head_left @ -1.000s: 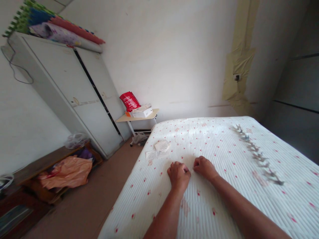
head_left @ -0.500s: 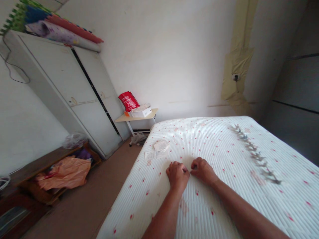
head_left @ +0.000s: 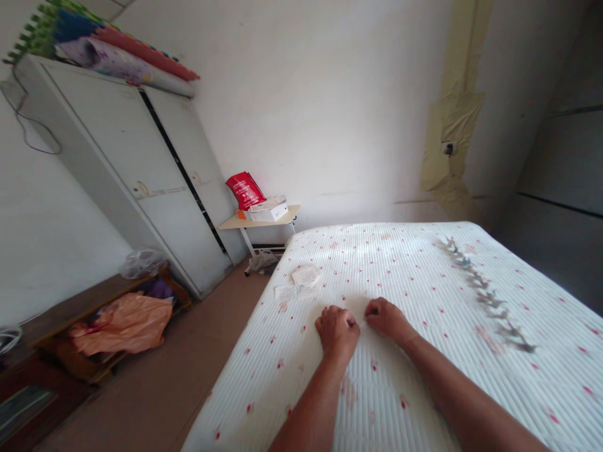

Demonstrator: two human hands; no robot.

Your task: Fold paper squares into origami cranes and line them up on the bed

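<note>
Low over the patterned bedspread (head_left: 330, 376), my left hand (head_left: 338, 326) is closed, its fingers curled in a pinch. Just to its right, my right hand (head_left: 384, 316) is closed in the same way, with a small gap between the two. Whatever they may hold is too small or hidden to make out. Beyond my left hand lie pieces of printed paper (head_left: 305, 276). Over on the right of the bed runs a row of several small folded figures (head_left: 485, 292), greyish and blurred.
A small table (head_left: 287, 216) with a white box (head_left: 268, 212) and a red bag (head_left: 245, 190) stands past the bed's far left corner. At left are a grey cabinet (head_left: 113, 138) and a low wooden bench (head_left: 61, 307) with an orange cloth or bag (head_left: 125, 323).
My right hand has shifted slightly to the right, so the gap between my hands is a little wider. My left hand stays nearly in place. The view has moved slightly.
</note>
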